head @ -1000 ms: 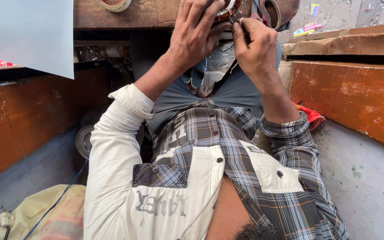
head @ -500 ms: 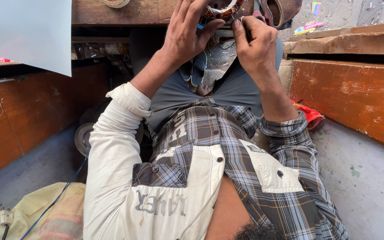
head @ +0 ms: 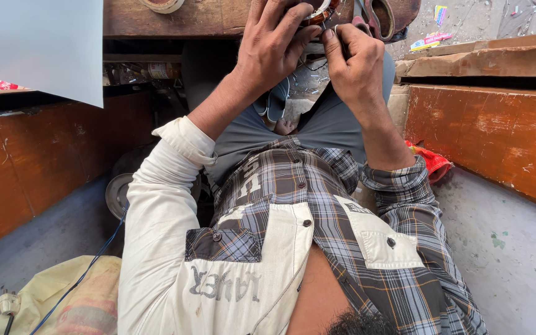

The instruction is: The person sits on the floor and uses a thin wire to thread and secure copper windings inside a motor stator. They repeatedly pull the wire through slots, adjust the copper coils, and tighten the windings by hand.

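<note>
Round wound part (head: 319, 11): top centre of the frame, at the bench edge, mostly hidden by fingers.
Left hand (head: 274, 46): grip closed over the round wound part from the left.
Right hand (head: 356, 59): grip pinched shut beside the part; what it pinches is too small to tell.
Bench (head: 206, 17): worn wood along the top.
Scissors (head: 376, 15): on the bench, upper right.
Tape roll (head: 162, 5): top edge, left of centre.
Yellow sack (head: 57, 298): lower left; contents hidden, a blue wire lying across it.

Soft, even daylight filled the frame; shadow pooled under the bench (head: 175, 18), edges bowed outward, and everything stayed sharp.
</note>
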